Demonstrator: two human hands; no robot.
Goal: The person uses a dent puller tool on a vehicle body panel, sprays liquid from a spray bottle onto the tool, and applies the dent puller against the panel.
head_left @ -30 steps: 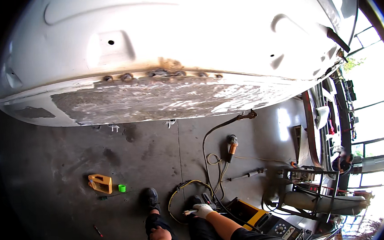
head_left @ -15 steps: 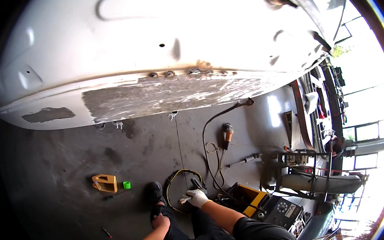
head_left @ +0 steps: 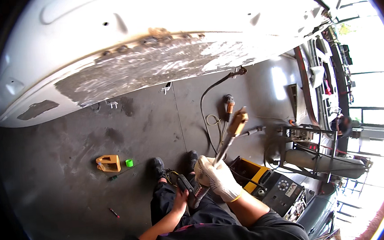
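My right hand (head_left: 217,180), in a white knitted glove, is wrapped round the metal shaft of a long tool (head_left: 222,152). The tool tilts up and away to the right and ends in a tan, brass-coloured head. Below the glove a ribbed dark section shows. Bare, my left hand (head_left: 180,202) closes on a black oblong handle (head_left: 184,183) beside that section; whether the two are joined I cannot tell. Part of a yellow-and-black cable (head_left: 171,176) shows next to the handle. Ahead is a white vehicle panel (head_left: 150,17) with a scraped grey patch (head_left: 131,66).
On the floor lie a yellow jug (head_left: 108,163), a green cap (head_left: 129,162), a red-and-dark pen-like stick (head_left: 114,212) and an orange grinder-like power tool (head_left: 229,104) with its cord. A black-and-yellow machine (head_left: 279,189) and a metal frame cart (head_left: 321,156) stand at my right.
My right hand has risen from the floor with the long tool in it. My left hand has moved from my leg to the black handle. The view has shifted, so the panel sits higher.
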